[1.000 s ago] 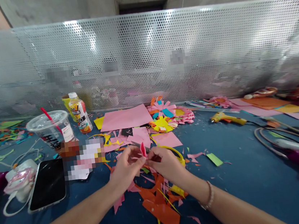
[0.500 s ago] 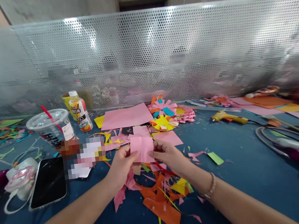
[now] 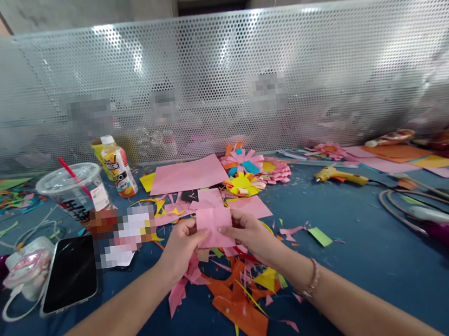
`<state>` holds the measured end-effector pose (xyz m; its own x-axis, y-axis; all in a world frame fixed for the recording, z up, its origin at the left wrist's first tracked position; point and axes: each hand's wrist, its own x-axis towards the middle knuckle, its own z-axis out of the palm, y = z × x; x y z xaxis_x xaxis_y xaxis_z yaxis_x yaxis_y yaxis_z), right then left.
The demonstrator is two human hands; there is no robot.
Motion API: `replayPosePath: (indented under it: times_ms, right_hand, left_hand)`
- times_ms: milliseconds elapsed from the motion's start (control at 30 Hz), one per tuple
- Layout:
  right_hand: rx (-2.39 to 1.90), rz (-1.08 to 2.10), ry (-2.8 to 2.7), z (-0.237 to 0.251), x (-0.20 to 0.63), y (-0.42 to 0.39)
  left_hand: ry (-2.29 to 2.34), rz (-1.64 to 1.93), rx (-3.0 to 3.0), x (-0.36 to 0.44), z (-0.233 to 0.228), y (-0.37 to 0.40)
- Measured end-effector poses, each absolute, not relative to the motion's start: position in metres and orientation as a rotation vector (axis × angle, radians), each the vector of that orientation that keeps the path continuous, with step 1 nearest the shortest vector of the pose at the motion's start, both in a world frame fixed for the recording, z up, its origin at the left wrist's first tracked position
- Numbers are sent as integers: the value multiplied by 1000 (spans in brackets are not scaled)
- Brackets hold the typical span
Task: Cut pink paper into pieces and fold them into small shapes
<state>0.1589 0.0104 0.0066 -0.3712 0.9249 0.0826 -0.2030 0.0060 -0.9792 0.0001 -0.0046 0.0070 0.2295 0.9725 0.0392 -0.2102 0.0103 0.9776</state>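
A small pink sheet of paper (image 3: pixel 214 226) with a crease down its middle is held up between both hands. My left hand (image 3: pixel 183 246) pinches its left edge, thumb in front and fingers behind. On the right edge, my right hand (image 3: pixel 253 235) grips it the same way; a beaded bracelet circles that wrist. Beneath the hands lie pink scraps (image 3: pixel 178 295) and orange paper pieces (image 3: pixel 242 313). Just beyond is a large pink sheet (image 3: pixel 188 173), beside layered paper flowers (image 3: pixel 245 173) in pink, yellow, orange and blue.
On the left stand a plastic cup with a red straw (image 3: pixel 76 194) and a juice bottle (image 3: pixel 119 170), near a phone (image 3: pixel 69 274) and a white charger (image 3: pixel 30 268). A yellow glue gun (image 3: pixel 340 176) with its cable lies right. A perforated metal panel (image 3: pixel 214 82) closes off the back.
Both hands keep hold of the pink paper, and my right thumb has slid slightly inward on it. The whole view has shifted a little.
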Motion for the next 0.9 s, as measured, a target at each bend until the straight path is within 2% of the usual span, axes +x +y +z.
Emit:
replayPosePath:
  times_ms: [367,567,900]
  right_hand:
    - [-894,1697,-986,6,164,13]
    - [-871,1696,-1001,10,167,11]
    - [-995,1232,-1449,7,163,12]
  left_hand:
    - [843,1173,843,0,5,0]
    - [808,1194,905,-3,4,-1]
    - [1015,1181,1222,-2,8,-6]
